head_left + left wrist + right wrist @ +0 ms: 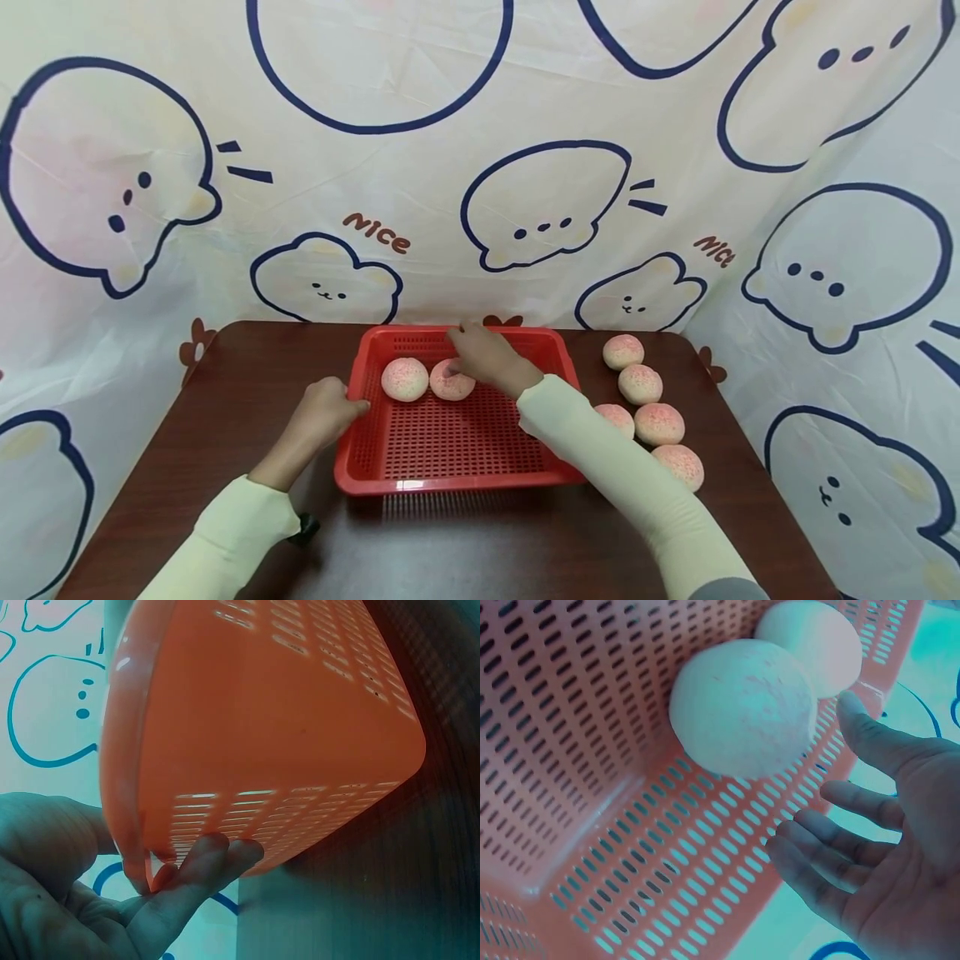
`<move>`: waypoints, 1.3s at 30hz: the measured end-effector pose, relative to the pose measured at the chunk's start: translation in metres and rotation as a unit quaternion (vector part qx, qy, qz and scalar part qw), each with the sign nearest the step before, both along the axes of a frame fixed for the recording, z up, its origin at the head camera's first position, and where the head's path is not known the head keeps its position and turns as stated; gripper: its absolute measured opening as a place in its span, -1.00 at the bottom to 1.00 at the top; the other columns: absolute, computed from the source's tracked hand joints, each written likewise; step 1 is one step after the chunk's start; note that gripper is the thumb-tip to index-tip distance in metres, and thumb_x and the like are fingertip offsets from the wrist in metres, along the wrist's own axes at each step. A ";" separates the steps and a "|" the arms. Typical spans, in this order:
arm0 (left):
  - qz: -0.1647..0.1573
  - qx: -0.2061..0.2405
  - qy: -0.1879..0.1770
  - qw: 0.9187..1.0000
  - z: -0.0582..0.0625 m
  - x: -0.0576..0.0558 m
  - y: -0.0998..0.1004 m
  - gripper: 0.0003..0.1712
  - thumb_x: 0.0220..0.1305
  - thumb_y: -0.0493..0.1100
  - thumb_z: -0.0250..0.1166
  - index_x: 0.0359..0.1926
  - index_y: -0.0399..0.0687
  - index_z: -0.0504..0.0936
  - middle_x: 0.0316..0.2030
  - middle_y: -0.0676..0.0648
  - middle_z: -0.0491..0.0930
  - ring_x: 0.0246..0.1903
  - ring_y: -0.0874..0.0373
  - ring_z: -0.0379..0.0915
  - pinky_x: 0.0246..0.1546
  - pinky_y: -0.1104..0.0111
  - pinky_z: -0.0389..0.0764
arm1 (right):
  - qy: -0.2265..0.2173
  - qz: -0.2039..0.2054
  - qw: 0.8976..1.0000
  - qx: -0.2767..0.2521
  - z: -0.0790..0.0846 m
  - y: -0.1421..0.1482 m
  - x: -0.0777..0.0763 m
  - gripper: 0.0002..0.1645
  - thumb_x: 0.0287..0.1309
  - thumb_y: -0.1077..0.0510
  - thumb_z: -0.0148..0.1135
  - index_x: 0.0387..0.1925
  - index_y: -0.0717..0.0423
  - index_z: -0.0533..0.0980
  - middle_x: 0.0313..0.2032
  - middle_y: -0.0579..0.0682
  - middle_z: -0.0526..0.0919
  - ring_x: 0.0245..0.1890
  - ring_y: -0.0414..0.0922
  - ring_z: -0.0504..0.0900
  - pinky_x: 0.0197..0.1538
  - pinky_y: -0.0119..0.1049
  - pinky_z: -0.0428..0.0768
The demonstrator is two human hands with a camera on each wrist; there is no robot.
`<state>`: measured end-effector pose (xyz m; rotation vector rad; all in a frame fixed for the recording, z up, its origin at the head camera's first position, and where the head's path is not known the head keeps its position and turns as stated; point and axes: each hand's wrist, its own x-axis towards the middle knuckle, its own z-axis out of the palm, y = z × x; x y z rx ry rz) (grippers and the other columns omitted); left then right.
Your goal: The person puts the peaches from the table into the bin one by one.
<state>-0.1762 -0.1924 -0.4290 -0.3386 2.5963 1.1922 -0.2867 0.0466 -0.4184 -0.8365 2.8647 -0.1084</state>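
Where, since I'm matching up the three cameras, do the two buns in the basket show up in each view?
Head: the buns sit below and left of centre, one partly covered by the right hand.
Left wrist: not in this picture.
Right wrist: upper middle, reaching right of centre, one partly hiding the other.
Shared landmark: the red basket, which looks orange in the left wrist view.

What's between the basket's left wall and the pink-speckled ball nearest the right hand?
The other pink-speckled ball lies there, inside the red basket, as the head view shows.
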 end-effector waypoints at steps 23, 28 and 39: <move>-0.002 -0.006 0.001 1.000 -0.002 -0.001 -0.002 -0.72 0.36 -0.29 0.26 -0.09 -0.52 0.60 -0.45 -0.26 0.69 -0.61 0.12 0.64 -0.51 0.29 0.75 | -0.030 -0.074 0.995 -0.064 0.023 0.049 -0.019 -0.32 0.19 -0.14 0.45 0.25 0.06 0.51 0.15 0.07 0.55 0.02 -0.06 0.53 0.20 -0.08 0.65; 0.001 -0.004 -0.004 1.000 -0.003 -0.001 -0.001 -0.71 0.36 -0.28 0.27 -0.07 -0.51 0.60 -0.45 -0.25 0.69 -0.60 0.11 0.65 -0.48 0.28 0.76 | -0.036 -0.074 0.994 -0.070 0.019 0.062 -0.020 -0.27 0.21 -0.15 0.43 0.31 0.06 0.47 0.22 0.08 0.52 0.10 -0.05 0.53 0.25 -0.04 0.62; 0.001 -0.003 -0.001 1.000 -0.001 0.000 -0.001 -0.69 0.35 -0.29 0.28 -0.05 -0.53 0.59 -0.44 -0.27 0.70 -0.59 0.11 0.66 -0.49 0.27 0.76 | -0.043 -0.106 0.989 -0.093 0.021 0.087 -0.018 -0.29 0.20 -0.14 0.44 0.28 0.07 0.48 0.20 0.10 0.51 0.10 0.00 0.52 0.23 0.03 0.62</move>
